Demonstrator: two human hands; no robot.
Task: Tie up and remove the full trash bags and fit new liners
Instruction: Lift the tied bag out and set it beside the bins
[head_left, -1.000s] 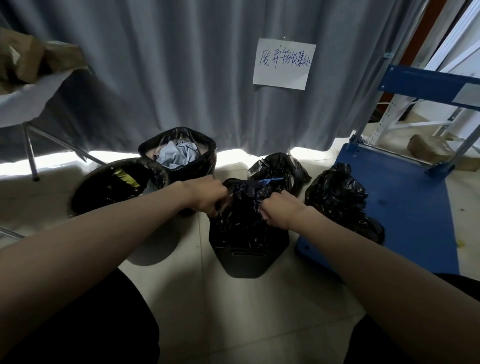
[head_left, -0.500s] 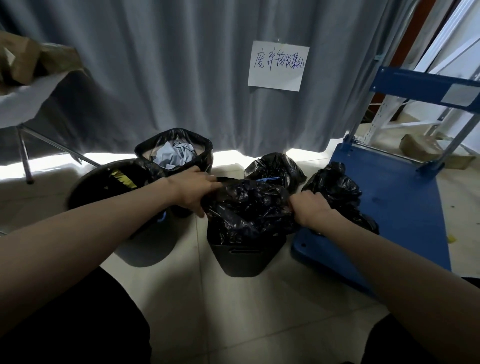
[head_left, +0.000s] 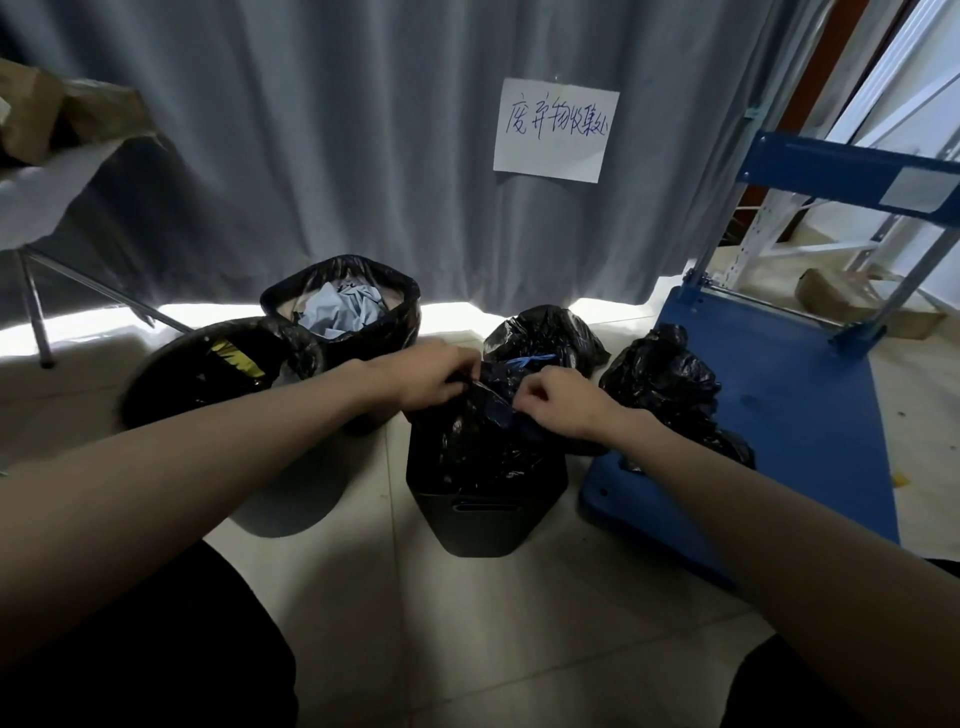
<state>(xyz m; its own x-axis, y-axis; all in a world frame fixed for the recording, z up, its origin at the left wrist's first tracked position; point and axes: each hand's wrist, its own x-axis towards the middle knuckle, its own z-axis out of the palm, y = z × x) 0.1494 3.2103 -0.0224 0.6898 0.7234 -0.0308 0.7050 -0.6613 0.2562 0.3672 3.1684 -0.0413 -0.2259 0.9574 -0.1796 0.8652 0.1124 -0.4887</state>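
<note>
The bag (head_left: 483, 441) stands upright in the black bin (head_left: 485, 514) on the tile floor (head_left: 467, 623), its gathered mouth pointing up. The left hand (head_left: 431, 382) and the right hand (head_left: 563, 402) pinch that mouth from either side, both forearms reaching in from below. Two lined bins (head_left: 343, 306) sit left, tied bags (head_left: 670, 379) right by a blue cart (head_left: 810, 415), before a grey curtain (head_left: 363, 130).

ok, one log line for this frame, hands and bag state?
left hand: grips bag top | right hand: grips bag top | black bag: gathered, still in square bin | removed: no
</note>
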